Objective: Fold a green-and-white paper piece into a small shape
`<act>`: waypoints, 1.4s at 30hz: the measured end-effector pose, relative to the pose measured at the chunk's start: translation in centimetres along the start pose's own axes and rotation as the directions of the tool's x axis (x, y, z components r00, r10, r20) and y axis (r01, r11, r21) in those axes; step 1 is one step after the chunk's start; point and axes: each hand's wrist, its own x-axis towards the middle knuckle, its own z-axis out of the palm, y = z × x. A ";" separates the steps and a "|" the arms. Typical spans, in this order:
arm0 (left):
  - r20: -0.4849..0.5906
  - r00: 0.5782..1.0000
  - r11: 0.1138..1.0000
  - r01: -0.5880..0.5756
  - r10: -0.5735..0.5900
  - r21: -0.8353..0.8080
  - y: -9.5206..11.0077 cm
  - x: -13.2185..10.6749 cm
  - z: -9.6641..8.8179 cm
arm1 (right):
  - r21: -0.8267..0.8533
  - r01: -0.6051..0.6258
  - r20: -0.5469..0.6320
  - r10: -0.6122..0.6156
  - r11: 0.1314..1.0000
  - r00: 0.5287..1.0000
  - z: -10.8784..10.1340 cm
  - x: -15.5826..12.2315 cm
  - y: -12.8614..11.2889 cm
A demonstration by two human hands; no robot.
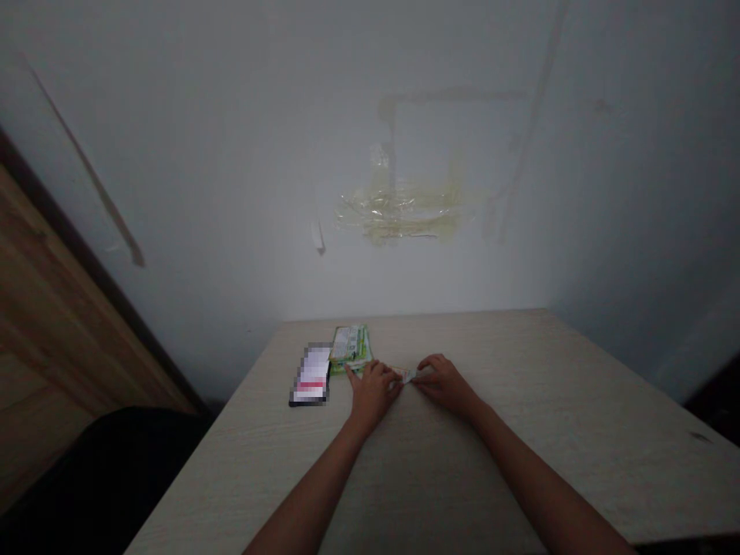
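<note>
Between my two hands lies a small pale piece of printed paper with some orange on it, low on the table. My left hand is closed over its left end, fingers bent down, and covers much of it. On the other side my right hand pinches the right end between thumb and fingertips. Green-and-white printed packets lie partly stacked just behind my left hand. What is printed on the small piece is too small to read.
A phone with a lit, blurred screen lies left of the packets. The pale wooden table meets a grey wall bearing peeling clear tape. A dark rounded shape stands beyond the table's left edge, near wooden boards.
</note>
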 end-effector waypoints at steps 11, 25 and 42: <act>0.019 1.000 1.000 0.011 -0.012 0.007 0.1 0.1 -0.2 | -0.023 -0.048 0.019 0.048 0.999 0.999 -0.2 0.1 -0.6; 0.007 1.000 1.000 -0.002 0.002 0.002 -0.2 0.0 0.1 | -0.061 -0.045 0.047 0.048 0.997 0.998 0.5 0.6 -1.1; 0.038 0.999 1.000 -0.012 0.012 0.002 0.0 -0.1 -0.3 | -0.021 -0.041 0.114 0.043 0.999 0.993 0.9 0.2 -0.8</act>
